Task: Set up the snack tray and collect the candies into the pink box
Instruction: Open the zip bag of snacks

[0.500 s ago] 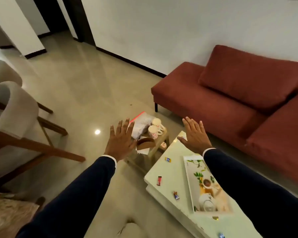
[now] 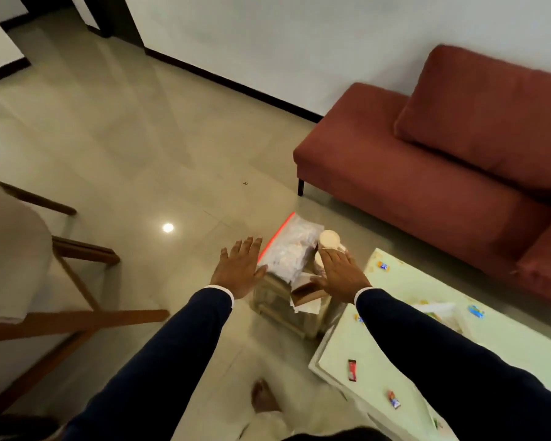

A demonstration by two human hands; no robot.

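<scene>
My left hand [image 2: 240,269] hovers flat with fingers spread, just left of a clear zip bag [image 2: 288,248] with a red seal that lies on a small low stool [image 2: 280,305]. Held flat, my right hand [image 2: 341,272] sits over the stool's right side, covering one cup; a second white cup [image 2: 329,239] shows beyond my fingertips. A brown open box [image 2: 306,292] lies beside my right wrist. Wrapped candies lie scattered on the pale low table [image 2: 372,354]: a red one [image 2: 352,370], a red-blue one [image 2: 393,399], a blue-yellow one [image 2: 383,266]. My right sleeve hides most of the tray.
A red sofa [image 2: 427,173] runs along the wall at right, close behind the table. A wooden-legged chair [image 2: 29,281] stands at left. Glossy floor tiles [image 2: 147,148] stretch between them. A bare foot [image 2: 263,396] shows below the stool.
The view has swung left and closer. My right hand has moved left from above the table to over the stool's cups; my left hand stays beside the zip bag.
</scene>
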